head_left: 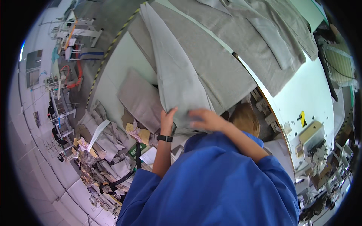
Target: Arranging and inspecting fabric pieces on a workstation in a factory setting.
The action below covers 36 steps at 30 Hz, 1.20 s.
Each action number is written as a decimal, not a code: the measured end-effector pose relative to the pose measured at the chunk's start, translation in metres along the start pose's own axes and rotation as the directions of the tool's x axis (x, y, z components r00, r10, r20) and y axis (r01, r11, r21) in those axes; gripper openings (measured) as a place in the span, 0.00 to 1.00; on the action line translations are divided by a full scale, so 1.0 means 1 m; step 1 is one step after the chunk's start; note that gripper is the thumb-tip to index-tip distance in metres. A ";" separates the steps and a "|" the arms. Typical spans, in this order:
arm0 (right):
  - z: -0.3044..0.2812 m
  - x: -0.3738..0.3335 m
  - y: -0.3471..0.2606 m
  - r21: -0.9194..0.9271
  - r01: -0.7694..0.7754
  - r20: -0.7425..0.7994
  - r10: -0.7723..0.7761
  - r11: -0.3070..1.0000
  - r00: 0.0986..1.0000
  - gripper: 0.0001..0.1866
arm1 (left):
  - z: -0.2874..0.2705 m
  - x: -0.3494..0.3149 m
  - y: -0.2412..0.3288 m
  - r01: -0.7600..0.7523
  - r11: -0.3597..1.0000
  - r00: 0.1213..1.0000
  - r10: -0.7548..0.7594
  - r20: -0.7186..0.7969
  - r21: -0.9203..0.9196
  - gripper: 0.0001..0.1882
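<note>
A long light-grey fabric piece (pixel 175 75) lies folded lengthwise, narrow at the far end and wider toward me. At its near left corner, my left hand (pixel 167 121) grips the fabric edge, the thumb on top. My right hand (pixel 207 119) is over the near right part of the same piece, fingers stretched out and slightly blurred by motion. Whether its fingertips touch the cloth is hard to tell. Under and beside the piece lies a larger grey-brown fabric panel (pixel 211 56). To the left rests a folded grey-brown fabric (pixel 139 98).
More grey fabric panels (pixel 260 41) cover the far right table. A gap separates it from the white table (pixel 309 94), which carries a boxy machine (pixel 313 137). Crumpled fabric scraps (pixel 107 139) pile up at lower left. Yellow-black tape (pixel 109 49) follows the left table edge.
</note>
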State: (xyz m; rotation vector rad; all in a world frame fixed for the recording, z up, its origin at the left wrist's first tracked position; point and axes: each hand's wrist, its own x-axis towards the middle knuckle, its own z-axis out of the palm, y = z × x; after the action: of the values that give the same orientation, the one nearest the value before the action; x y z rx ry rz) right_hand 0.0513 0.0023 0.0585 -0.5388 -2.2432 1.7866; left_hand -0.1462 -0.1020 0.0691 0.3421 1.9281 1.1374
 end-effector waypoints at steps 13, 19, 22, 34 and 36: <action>-0.131 -0.082 0.081 0.966 0.013 -0.185 0.658 0.257 0.730 0.33 | 0.195 -0.021 0.042 -0.020 0.998 0.650 0.058 0.758 -0.060 0.28; -0.151 -0.093 0.109 0.897 -0.137 -0.299 0.806 0.420 0.510 0.33 | 0.150 -0.014 -0.017 -0.515 0.709 0.856 0.453 0.249 0.482 0.29; -0.158 -0.092 0.119 0.531 -0.521 -0.537 0.741 0.668 0.402 0.26 | 0.116 0.017 -0.024 -0.462 0.679 0.846 0.531 0.054 0.571 0.36; -0.245 -0.018 0.146 0.044 -0.507 -0.637 0.415 0.861 0.649 0.16 | 0.148 0.137 0.029 -0.055 0.544 0.995 0.101 0.000 0.838 0.47; -0.267 -0.005 0.149 -0.089 -0.523 -0.615 0.366 0.848 0.699 0.15 | 0.143 0.155 0.033 -0.111 0.612 0.993 0.103 0.061 0.783 0.40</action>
State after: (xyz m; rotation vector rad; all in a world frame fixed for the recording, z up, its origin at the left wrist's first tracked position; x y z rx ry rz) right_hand 0.1826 0.2660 -0.0232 -1.5758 -1.9914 1.2227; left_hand -0.1341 0.0924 -0.0189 0.9469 2.3387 0.2557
